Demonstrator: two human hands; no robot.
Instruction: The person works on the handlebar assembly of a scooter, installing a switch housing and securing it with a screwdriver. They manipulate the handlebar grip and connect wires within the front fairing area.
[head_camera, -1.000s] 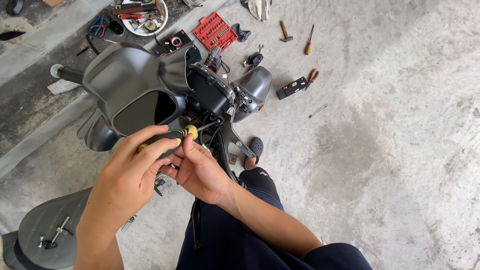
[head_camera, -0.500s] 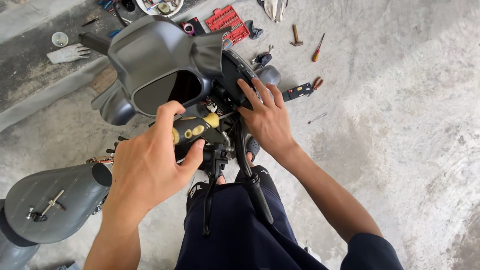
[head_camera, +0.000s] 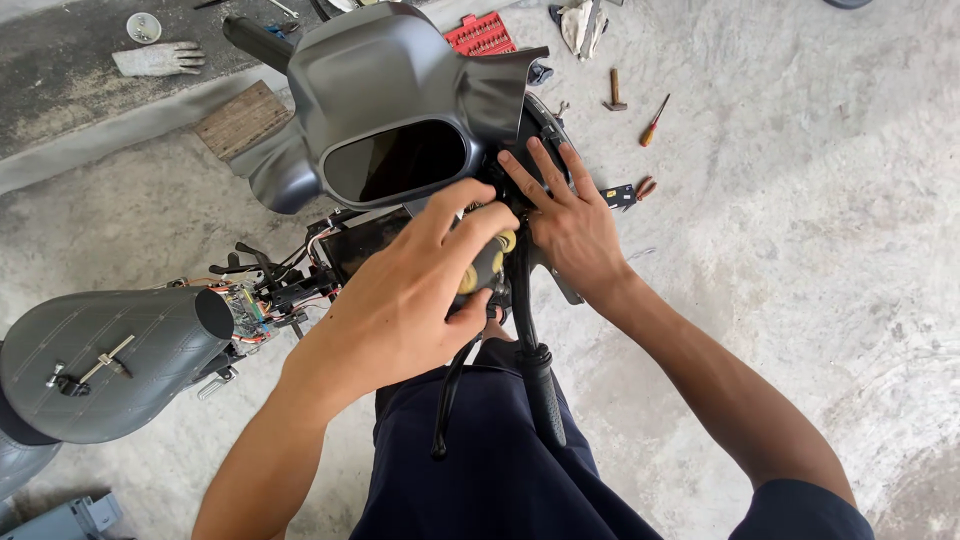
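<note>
Over a concrete floor (head_camera: 800, 200), the left hand (head_camera: 400, 300) is curling around a black switch housing with yellow buttons (head_camera: 487, 262) on the handlebar (head_camera: 535, 380), mostly hiding it. Beside it, the right hand (head_camera: 565, 215) is lying open and flat against the dark grey cowl (head_camera: 400, 80).

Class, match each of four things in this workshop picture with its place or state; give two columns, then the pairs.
1. left hand
2. right hand
3. glove
4. screwdriver

A. lying on the raised concrete ledge, top left
B. gripping the switch block with yellow buttons
C. spread flat behind the grey cowl
D. lying on the floor, upper right

Pairs: 1-B, 2-C, 3-A, 4-D
</note>
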